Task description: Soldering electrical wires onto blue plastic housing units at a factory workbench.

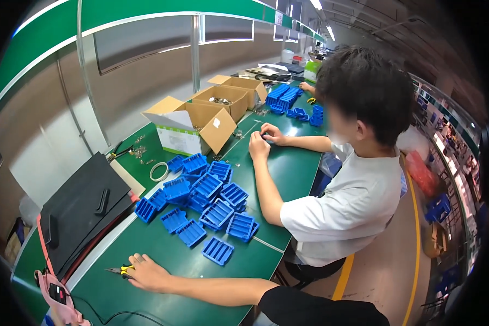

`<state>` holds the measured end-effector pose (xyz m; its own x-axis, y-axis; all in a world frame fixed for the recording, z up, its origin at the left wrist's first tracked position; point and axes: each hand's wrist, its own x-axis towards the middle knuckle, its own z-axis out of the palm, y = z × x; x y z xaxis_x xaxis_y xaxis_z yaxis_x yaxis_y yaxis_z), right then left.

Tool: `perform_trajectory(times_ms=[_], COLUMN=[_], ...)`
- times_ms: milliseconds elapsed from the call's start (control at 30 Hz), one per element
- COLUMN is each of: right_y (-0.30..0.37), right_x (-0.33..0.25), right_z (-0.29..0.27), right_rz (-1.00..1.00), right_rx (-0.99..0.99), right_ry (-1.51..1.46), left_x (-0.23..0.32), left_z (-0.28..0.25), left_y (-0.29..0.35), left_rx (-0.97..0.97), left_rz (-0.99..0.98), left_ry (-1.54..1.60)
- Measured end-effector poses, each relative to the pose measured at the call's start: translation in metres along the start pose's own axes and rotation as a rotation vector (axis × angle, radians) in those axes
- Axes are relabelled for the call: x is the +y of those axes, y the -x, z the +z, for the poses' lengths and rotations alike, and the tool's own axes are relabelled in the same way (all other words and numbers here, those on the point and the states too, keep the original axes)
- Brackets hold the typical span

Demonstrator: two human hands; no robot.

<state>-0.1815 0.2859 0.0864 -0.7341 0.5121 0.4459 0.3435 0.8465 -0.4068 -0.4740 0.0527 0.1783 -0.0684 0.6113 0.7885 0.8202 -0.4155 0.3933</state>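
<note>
My right arm, in a black sleeve, reaches in from the lower right across the green table. My right hand [148,273] rests low over the tabletop, its fingers closed round the yellow-and-black handles of a pair of needle-nose pliers [126,270]. The pliers' pointed jaws face left, away from the hand. Beyond the hand lies a loose heap of blue slotted plastic trays [207,186]. One blue tray [218,250] lies apart, closest to my forearm. My left hand is out of view.
A co-worker's hands [264,142] hold a small dark piece at right. Open cardboard boxes [180,133] stand behind the trays, near a tape roll [158,171]. Black sheets [81,206] with hex keys lie left. A pink holder with a device [58,296] and cable occupy the lower left.
</note>
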Motion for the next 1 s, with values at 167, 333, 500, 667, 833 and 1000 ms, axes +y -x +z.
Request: perform_trajectory(times_ms=[167, 333, 500, 667, 833, 1000], right_y=[0.014, 0.001, 0.009, 0.012, 0.005, -0.001], right_x=[0.045, 0.000, 0.010, 0.014, 0.008, -0.002], right_z=[0.062, 0.022, 0.003, -0.002, -0.004, 0.006], right_rz=[-0.133, -0.052, -0.021, -0.008, -0.037, -0.084], right_rx=[0.267, -0.033, 0.016, 0.043, 0.046, 0.015], right_ry=[0.029, -0.204, -0.204, -0.222, -0.205, -0.195], left_x=[0.173, 0.197, 0.224, 0.223, 0.223, 0.214], left_z=[0.243, 0.334, 0.373, 0.386, 0.376, 0.340], left_y=[-0.088, -0.081, -0.087, -0.093, -0.096, -0.100], left_rx=[-0.521, -0.714, -0.762, -0.857, -0.897, -0.749], left_rz=[-0.176, -0.110, -0.063, -0.081, -0.042, -0.040], left_ry=[-0.025, -0.117, -0.203, -0.239, -0.261, -0.182])
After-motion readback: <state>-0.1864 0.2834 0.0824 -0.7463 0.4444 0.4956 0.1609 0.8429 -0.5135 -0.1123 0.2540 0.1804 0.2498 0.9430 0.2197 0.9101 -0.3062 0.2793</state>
